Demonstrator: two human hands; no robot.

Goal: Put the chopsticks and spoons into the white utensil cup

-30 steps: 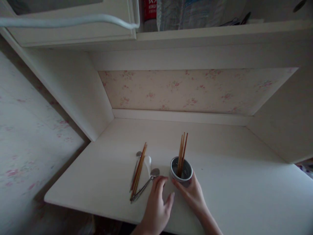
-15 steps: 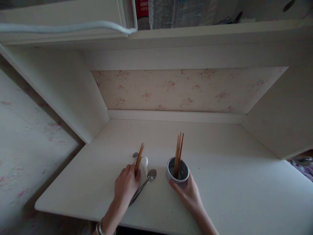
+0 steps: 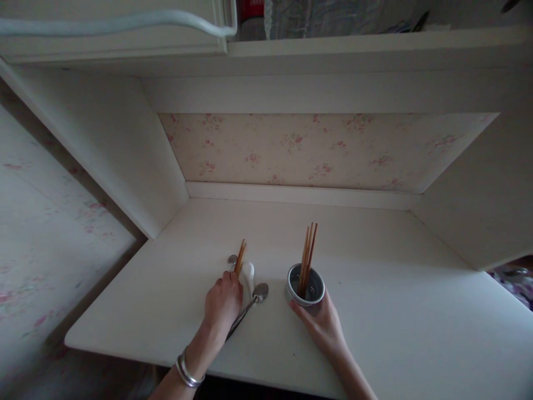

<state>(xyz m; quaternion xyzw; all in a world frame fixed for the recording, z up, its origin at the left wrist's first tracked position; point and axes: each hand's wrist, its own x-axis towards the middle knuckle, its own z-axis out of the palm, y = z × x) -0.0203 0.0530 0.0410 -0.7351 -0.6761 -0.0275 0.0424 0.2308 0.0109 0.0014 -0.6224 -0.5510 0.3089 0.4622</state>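
My left hand (image 3: pixel 225 300) is closed around several wooden chopsticks (image 3: pixel 240 255) whose far ends stick out beyond the fingers; their near ends are hidden under the hand. Just right of it lie a white spoon (image 3: pixel 249 273) and a metal spoon (image 3: pixel 260 292) with its handle pointing toward me. A smaller metal spoon (image 3: pixel 232 259) shows its bowl left of the chopsticks. With my right hand (image 3: pixel 325 328) I grip a round metal cup (image 3: pixel 292 297) from its near right side. Several chopsticks (image 3: pixel 308 255) stand upright in the cup, leaning slightly right.
The white desk (image 3: pixel 400 311) runs back to a wall panel with floral paper (image 3: pixel 270 147). Side boards rise at left and right. Overhead is a shelf (image 3: pixel 353 53) holding a plastic-wrapped item (image 3: pixel 316 19), with a white cable (image 3: pixel 125 22) hanging across its left front.
My left hand has shifted slightly right and forward, covering more of the chopsticks it grips. The right hand stays on the cup. The whole view has tilted a little.
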